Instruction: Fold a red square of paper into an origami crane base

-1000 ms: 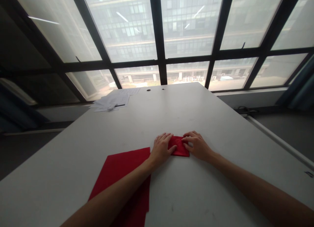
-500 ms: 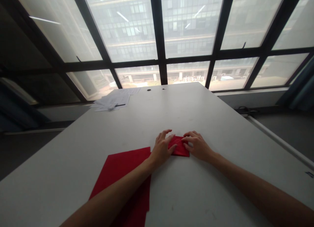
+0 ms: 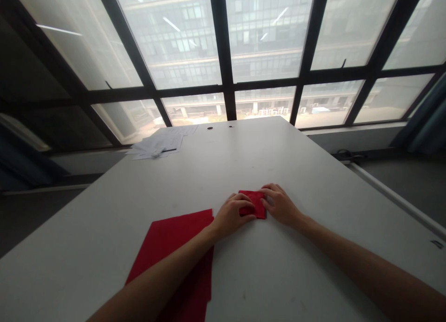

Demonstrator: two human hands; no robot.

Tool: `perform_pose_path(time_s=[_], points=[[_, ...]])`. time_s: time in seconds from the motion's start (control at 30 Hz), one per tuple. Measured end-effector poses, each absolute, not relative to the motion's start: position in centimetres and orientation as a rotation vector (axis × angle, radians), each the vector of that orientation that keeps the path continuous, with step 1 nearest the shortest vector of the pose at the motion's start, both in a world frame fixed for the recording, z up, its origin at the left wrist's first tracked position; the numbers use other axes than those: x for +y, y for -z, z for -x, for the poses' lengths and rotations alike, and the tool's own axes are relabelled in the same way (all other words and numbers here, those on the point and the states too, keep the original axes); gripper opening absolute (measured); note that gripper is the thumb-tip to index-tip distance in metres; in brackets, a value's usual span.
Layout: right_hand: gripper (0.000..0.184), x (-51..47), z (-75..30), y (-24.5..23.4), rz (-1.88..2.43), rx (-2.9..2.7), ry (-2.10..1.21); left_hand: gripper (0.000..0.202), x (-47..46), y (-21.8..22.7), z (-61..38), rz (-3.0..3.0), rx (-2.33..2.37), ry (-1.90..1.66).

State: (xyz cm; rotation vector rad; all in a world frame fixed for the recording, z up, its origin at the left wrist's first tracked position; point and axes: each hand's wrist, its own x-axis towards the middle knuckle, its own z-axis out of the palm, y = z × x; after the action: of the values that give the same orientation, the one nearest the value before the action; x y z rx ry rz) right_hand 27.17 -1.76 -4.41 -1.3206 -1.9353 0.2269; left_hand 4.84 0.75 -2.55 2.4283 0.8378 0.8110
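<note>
A small folded piece of red paper (image 3: 257,200) lies on the white table between my two hands. My left hand (image 3: 234,213) curls over its left side, with the fingers on top and the thumb along the near edge. At the right edge, my right hand (image 3: 278,203) pinches the paper between thumb and fingers. Larger red sheets (image 3: 174,240) lie flat to the left, partly hidden under my left forearm.
The white table (image 3: 299,266) reaches toward a wall of dark-framed windows (image 3: 228,99). Loose white papers (image 3: 158,143) with a dark pen (image 3: 169,150) on them lie at the far left. Two small holes show near the far edge.
My left hand has closed down over the left of the folded paper, its raised fingers now lowered. The paper has turned slightly; my right hand stays at its right edge.
</note>
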Motion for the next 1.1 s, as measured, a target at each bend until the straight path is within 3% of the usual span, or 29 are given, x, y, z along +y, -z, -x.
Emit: perform_pose_path(time_s=[0.13, 0.37, 0.5, 0.8, 0.9, 1.03, 1.1], points=[[0.027, -1.6, -27.2, 4.5, 1.307, -1.896, -0.274, 0.007, 0.8, 2.4, -4.9, -2.36, 0.809, -0.859], [0.022, -1.5, -27.3, 4.1, 1.26, -1.733, -0.281, 0.011, 0.7, 2.6, -5.0, -2.3, 0.901, -0.941], [0.008, -1.9, -27.3, 3.4, 1.193, -1.669, -0.201, 0.008, 0.8, 2.5, -5.1, -2.071, 1.017, -0.94], [0.014, -2.7, -26.2, 3.0, 1.192, -2.091, -0.155, 0.017, 1.8, 2.4, -4.9, -1.787, 1.135, -1.17], [0.016, -2.7, -26.3, 2.8, 1.212, -2.038, -0.17, 0.016, 1.7, 2.6, -5.0, -1.808, 1.147, -1.138], [0.032, -2.9, -26.3, 2.5, 1.174, -1.963, -0.173, 0.009, 1.0, 2.7, -5.2, -1.945, 1.096, -1.038], [0.028, -3.1, -26.3, 2.3, 1.113, -1.996, -0.18, 0.011, 0.8, 2.7, -5.3, -2.044, 1.056, -0.983]])
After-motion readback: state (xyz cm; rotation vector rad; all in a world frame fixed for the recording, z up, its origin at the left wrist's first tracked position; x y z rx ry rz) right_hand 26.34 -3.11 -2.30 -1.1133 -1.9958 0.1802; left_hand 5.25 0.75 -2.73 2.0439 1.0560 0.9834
